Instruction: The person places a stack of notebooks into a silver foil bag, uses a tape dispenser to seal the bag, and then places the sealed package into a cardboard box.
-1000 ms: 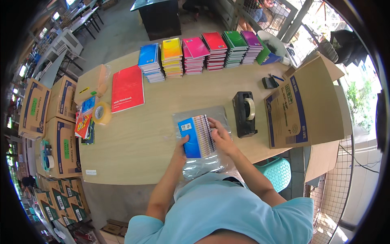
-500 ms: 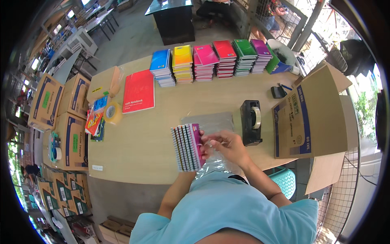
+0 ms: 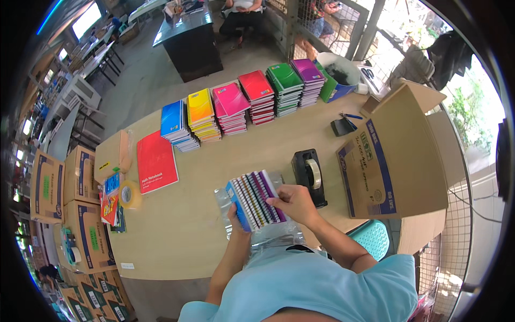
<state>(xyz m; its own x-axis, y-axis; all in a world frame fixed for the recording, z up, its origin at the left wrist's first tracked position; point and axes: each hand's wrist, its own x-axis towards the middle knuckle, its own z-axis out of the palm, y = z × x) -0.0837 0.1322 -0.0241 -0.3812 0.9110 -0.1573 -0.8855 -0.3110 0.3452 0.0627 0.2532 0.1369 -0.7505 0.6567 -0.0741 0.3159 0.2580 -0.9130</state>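
Note:
A bundle of spiral notebooks (image 3: 253, 199) is held in front of me, spines facing up, with a blue cover at its left end and a purple one at its right. My left hand (image 3: 236, 220) is closed round the blue end. At the purple end my right hand (image 3: 295, 205) grips the bundle, thumb on the spine side. Clear plastic (image 3: 276, 236) lies under and around the notebooks, reaching down to my shirt. Right of my right hand stands a black tape dispenser (image 3: 310, 177) with a roll of clear tape.
Notebook stacks in blue, yellow, pink, red, green and purple (image 3: 307, 70) line the far side. A large red notebook (image 3: 157, 161) lies left of them, near a tape roll (image 3: 129, 194). An open carton (image 3: 370, 172) stands right; closed cartons (image 3: 88, 231) are left. Beyond, people sit.
The bundle has turned so its blue end shows, and my left hand now shows gripping that end. My right hand has moved from the clear plastic onto the purple end. The view has swung.

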